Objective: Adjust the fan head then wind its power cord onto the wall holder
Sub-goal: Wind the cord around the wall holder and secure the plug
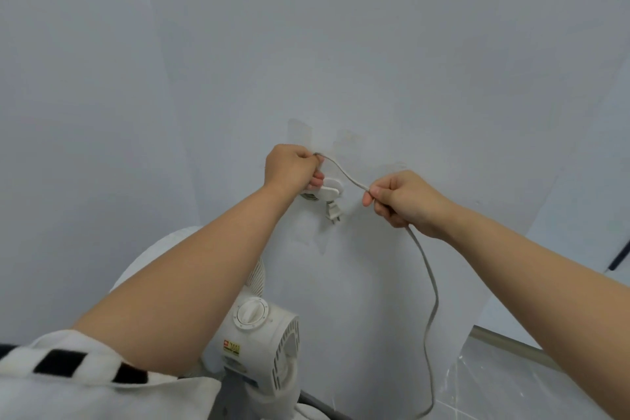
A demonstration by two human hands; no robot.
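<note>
A white wall holder (330, 192) is stuck to the pale wall at mid-height. The plug (333, 214) of the grey power cord (430, 283) hangs just below it. My left hand (292, 167) is closed on the cord right at the holder. From there the cord arcs rightward into my right hand (402, 199), which pinches it, then drops in a long loop toward the floor. The white fan (262, 337) stands below, its motor housing and round knob facing up, partly hidden by my left forearm.
The pale wall (341, 44) fills most of the view. A skirting strip (511, 344) and glossy grey floor (518, 392) show at the lower right. A dark vertical edge (618, 257) sits at the far right.
</note>
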